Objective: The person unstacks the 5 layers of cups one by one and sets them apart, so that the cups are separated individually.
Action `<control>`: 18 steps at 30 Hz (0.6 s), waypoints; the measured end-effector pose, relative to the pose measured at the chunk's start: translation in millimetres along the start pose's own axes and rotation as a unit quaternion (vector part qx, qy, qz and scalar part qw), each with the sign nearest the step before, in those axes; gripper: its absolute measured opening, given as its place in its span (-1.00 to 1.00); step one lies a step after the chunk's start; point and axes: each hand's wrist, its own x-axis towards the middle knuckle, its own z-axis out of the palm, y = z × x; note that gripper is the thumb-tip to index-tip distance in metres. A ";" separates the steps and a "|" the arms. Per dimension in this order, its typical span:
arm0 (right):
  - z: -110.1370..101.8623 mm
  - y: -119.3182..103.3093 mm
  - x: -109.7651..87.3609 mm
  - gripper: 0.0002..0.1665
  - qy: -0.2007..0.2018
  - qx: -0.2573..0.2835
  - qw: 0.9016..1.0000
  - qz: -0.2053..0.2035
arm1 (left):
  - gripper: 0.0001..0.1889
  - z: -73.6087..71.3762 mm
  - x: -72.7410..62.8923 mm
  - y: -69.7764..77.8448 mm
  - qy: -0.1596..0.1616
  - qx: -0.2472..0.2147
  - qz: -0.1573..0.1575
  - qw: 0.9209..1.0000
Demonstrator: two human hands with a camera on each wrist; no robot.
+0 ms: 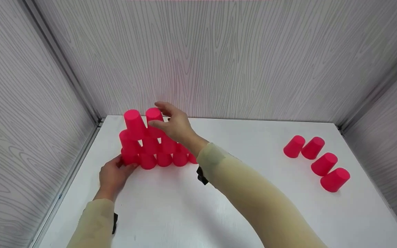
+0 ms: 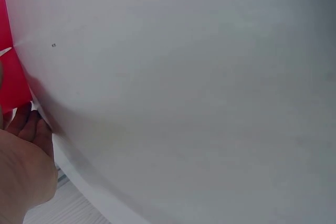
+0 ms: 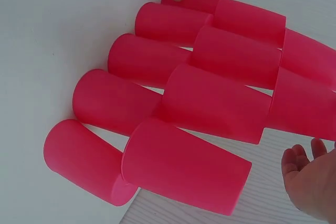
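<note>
Upside-down bright pink-red plastic cups are stacked in staggered rows at the table's back left. The lowest row and the second row each hold several cups, and two cups make up the top row: a left one (image 1: 135, 125) and a right one (image 1: 154, 113). My left hand (image 1: 111, 176) holds the leftmost bottom cup (image 1: 129, 157), thumb at its front and fingers behind. Around the right top cup, my right hand (image 1: 178, 124) has its thumb and fingers spread. In the right wrist view this hand (image 3: 314, 179) shows a gap between its fingers and the cups.
Several more upside-down cups (image 1: 324, 164) stand apart at the right of the white table (image 1: 253, 172). Wood-grain panels close in the back (image 1: 236, 62) and both sides. The stack stands near the back edge.
</note>
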 end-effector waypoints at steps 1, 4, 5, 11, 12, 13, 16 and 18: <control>0.5 0.2 0.5 -0.18 -0.002 0.002 1.000 -0.001 | -0.15 0.2 -0.1 -0.1 -0.001 0.000 0.001 1.000; -1.3 1.0 0.1 -0.20 -0.002 0.000 1.000 0.001 | -0.16 3.0 1.3 1.2 -0.003 -0.003 0.004 1.000; -2.2 1.3 -0.2 -0.21 0.000 0.002 1.000 0.001 | -0.15 4.0 1.8 1.4 -0.004 -0.004 0.006 1.000; -12.1 3.7 -4.5 -0.20 0.025 0.019 1.000 -0.003 | -0.15 7.5 3.9 4.5 -0.015 -0.008 0.010 1.000; -15.1 4.0 -5.4 -0.20 0.027 0.024 0.999 -0.007 | -0.15 7.5 4.5 4.6 -0.016 -0.009 0.010 1.000; -18.5 4.3 -6.2 -0.20 0.030 0.028 0.999 -0.010 | -0.15 7.3 4.9 4.8 -0.018 -0.010 0.009 1.000; -31.2 4.9 -10.8 -0.21 0.030 0.035 0.999 -0.023 | -0.15 6.0 5.4 4.3 -0.020 -0.011 0.008 1.000; -41.2 5.9 -15.2 -0.21 0.031 0.041 0.998 -0.031 | -0.15 4.8 5.1 3.2 -0.019 -0.009 0.011 1.000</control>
